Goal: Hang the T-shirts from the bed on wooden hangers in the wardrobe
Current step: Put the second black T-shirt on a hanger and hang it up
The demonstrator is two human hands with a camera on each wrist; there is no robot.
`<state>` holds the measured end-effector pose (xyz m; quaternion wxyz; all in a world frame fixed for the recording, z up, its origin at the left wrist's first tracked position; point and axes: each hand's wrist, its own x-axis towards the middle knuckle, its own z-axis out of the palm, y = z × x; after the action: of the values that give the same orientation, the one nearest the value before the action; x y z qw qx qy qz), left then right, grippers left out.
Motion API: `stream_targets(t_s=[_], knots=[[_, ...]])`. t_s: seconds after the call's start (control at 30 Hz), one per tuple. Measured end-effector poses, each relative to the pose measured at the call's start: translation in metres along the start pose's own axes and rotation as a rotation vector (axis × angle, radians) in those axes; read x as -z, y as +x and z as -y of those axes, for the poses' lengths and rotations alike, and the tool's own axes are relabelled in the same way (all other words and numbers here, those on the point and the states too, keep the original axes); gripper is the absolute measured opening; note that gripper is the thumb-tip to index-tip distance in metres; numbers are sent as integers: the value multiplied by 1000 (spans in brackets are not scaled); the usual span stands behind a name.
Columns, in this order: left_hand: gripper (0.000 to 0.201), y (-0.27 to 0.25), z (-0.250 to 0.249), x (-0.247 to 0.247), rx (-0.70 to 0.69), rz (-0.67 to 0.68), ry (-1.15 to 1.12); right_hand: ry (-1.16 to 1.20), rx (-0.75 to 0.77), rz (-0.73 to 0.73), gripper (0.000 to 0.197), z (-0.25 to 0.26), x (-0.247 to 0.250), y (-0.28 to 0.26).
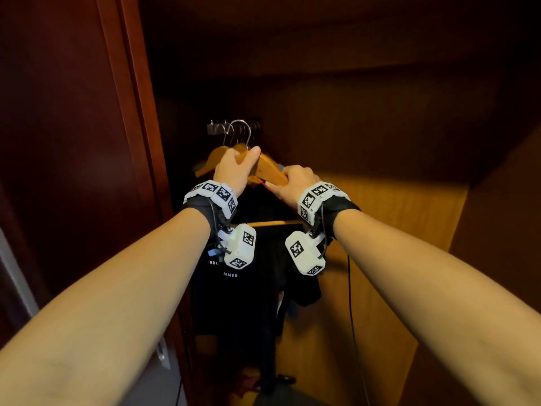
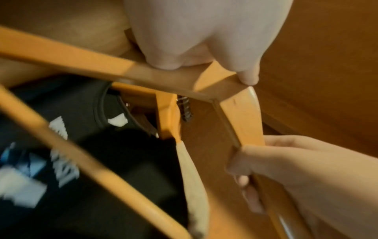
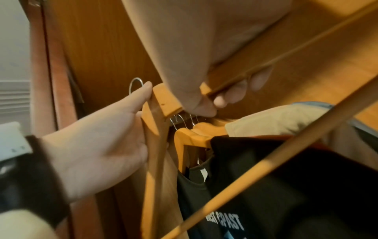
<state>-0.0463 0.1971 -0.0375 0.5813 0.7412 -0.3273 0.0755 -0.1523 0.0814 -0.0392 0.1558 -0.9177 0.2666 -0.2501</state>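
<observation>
A bare wooden hanger (image 1: 270, 168) with a metal hook (image 1: 240, 131) is held up inside the wardrobe by both hands. My left hand (image 1: 238, 167) grips its top just below the hook. My right hand (image 1: 295, 181) grips its right arm. In the left wrist view my left hand (image 2: 200, 53) presses on the hanger's apex (image 2: 220, 90). In the right wrist view my right hand (image 3: 214, 103) curls round the hanger's arm and thin bar. A black printed T-shirt (image 1: 248, 297) hangs below on another wooden hanger (image 3: 194, 135).
Several more hooks hang on a short rail (image 1: 234, 127) at the back. A beige garment (image 3: 276, 121) hangs behind the black shirt. The dark red wardrobe door (image 1: 73, 142) stands open on the left; the lit wooden side wall (image 1: 395, 230) is on the right.
</observation>
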Motion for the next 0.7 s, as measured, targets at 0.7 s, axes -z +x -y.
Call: stream_targets(t_s=[0.7], knots=[[52,-108,55,22,-189,401,-235,25,-181,-159,15,-1,-9,-148]])
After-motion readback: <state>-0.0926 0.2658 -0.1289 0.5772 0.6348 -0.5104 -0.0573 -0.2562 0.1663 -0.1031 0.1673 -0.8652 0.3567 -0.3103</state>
